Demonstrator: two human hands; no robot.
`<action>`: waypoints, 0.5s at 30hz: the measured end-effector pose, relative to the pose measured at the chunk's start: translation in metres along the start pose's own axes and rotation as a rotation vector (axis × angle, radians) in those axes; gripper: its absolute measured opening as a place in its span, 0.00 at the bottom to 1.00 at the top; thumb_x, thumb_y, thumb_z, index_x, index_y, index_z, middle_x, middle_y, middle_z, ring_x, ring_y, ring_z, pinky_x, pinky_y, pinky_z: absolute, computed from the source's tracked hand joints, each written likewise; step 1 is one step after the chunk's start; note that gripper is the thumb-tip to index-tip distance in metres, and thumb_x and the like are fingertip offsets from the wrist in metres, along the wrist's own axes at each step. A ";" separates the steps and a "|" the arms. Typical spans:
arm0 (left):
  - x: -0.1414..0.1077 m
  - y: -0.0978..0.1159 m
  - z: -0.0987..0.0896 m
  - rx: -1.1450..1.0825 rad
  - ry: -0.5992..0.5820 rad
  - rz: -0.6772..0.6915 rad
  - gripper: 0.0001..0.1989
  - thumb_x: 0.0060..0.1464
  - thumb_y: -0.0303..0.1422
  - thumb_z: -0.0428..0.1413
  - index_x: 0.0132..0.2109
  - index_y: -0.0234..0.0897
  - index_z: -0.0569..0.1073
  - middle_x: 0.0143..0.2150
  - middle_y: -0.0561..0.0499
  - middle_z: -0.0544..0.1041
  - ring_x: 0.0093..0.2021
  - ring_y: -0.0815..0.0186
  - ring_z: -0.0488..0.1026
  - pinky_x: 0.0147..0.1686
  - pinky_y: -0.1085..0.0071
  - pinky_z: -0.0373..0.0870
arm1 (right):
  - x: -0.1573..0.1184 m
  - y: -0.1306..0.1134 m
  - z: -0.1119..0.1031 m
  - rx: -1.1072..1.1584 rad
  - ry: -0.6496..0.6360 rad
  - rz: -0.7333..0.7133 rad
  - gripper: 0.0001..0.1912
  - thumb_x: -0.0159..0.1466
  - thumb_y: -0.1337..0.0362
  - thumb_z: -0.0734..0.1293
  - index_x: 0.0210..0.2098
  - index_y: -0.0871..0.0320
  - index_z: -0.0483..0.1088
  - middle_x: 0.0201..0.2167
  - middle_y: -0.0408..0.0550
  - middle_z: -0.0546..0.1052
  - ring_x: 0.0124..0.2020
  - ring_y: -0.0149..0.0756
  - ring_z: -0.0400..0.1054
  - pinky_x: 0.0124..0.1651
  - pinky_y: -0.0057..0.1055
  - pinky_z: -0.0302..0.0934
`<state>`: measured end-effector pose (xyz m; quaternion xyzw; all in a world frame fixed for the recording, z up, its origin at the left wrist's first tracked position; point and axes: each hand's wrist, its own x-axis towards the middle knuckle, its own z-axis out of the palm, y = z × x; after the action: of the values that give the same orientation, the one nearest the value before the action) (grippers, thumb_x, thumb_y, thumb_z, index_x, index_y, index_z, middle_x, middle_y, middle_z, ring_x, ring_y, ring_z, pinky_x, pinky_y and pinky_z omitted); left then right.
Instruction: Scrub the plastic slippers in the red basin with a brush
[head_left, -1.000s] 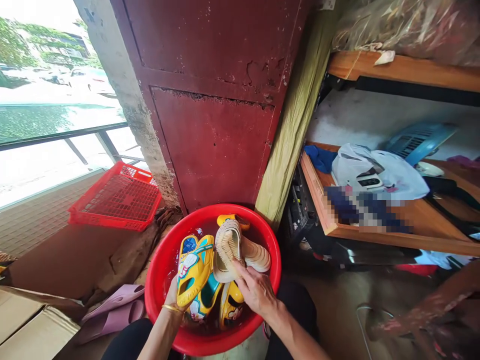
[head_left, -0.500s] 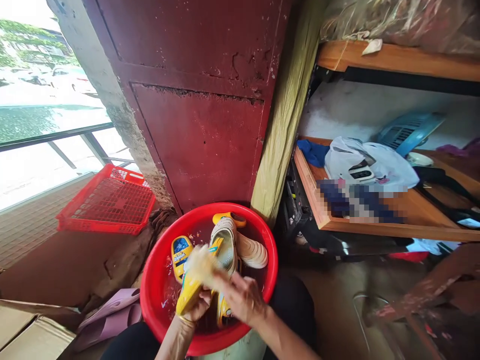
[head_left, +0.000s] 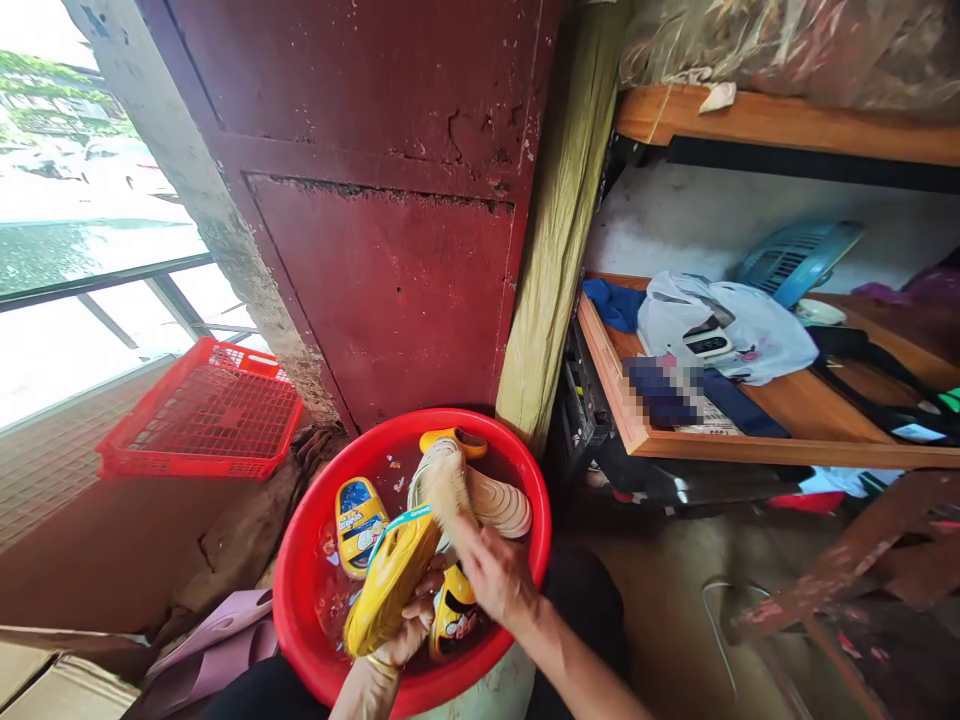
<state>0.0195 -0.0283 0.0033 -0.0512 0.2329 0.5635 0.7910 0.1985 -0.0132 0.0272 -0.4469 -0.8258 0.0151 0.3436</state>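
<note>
My left hand [head_left: 411, 628] is wrapped round a yellow shoe with a teal strap [head_left: 394, 580], tilted over a red basin [head_left: 294, 610] of water. Fingers closed, my right hand [head_left: 504, 582] grips a pale brush [head_left: 448, 490], blurred by motion, just beyond the shoe's upper end. In the basin lie a yellow and blue slipper [head_left: 360, 525] at the left, beige shoes [head_left: 499, 503] at the right, a yellow shoe [head_left: 469, 444] at the far rim and a yellow and black one [head_left: 454, 610] between my hands.
A red plastic basket [head_left: 202, 415] and pink slippers [head_left: 217, 650] lie left of the basin. Behind it stands a dark red door [head_left: 390, 290]. At the right, a wooden shelf tray [head_left: 637, 435] holds a white plastic bag [head_left: 772, 335] and a blue fan [head_left: 799, 260].
The yellow shoe has turned, showing more of its side and teal strap. The brush has moved off the shoe, up and right. The view has shifted slightly.
</note>
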 end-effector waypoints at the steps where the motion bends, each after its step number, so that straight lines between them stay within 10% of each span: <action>1: 0.000 -0.001 -0.001 0.009 0.032 0.026 0.16 0.58 0.25 0.54 0.50 0.50 0.74 0.34 0.53 0.73 0.24 0.76 0.69 0.19 0.88 0.65 | -0.002 -0.002 0.001 0.002 -0.022 -0.085 0.24 0.74 0.62 0.60 0.68 0.50 0.68 0.36 0.51 0.80 0.30 0.39 0.75 0.33 0.31 0.71; 8: 0.003 0.003 -0.017 0.091 -0.014 -0.187 0.14 0.59 0.23 0.53 0.48 0.42 0.76 0.34 0.51 0.76 0.22 0.76 0.70 0.18 0.86 0.64 | -0.005 0.019 0.004 -0.022 -0.015 0.072 0.26 0.74 0.67 0.57 0.69 0.51 0.66 0.40 0.54 0.82 0.36 0.42 0.79 0.37 0.32 0.75; 15: 0.008 -0.007 -0.028 0.029 0.256 -0.276 0.13 0.64 0.21 0.48 0.40 0.33 0.77 0.30 0.48 0.81 0.25 0.73 0.78 0.30 0.82 0.74 | -0.013 0.029 0.012 0.098 -0.062 0.216 0.26 0.73 0.64 0.58 0.68 0.54 0.66 0.44 0.54 0.83 0.42 0.43 0.80 0.47 0.33 0.75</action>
<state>0.0198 -0.0335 -0.0259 -0.1425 0.3305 0.4351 0.8253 0.2172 -0.0023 0.0016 -0.5152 -0.7815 0.1062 0.3355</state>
